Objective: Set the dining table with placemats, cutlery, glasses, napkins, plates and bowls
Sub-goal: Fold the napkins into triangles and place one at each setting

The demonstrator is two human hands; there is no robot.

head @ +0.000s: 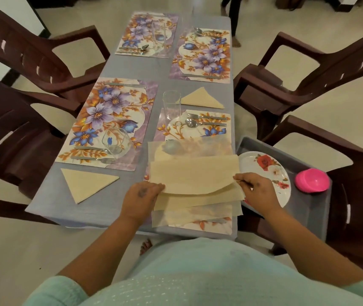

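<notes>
Napkin sheets (192,173) in both hands' grip, left (139,200), right (257,189); four placemats (110,120).

Your left hand (142,196) and right hand (256,191) reach forward, arms bent, fingers pinching the near napkin's (192,173) two sides.
</notes>
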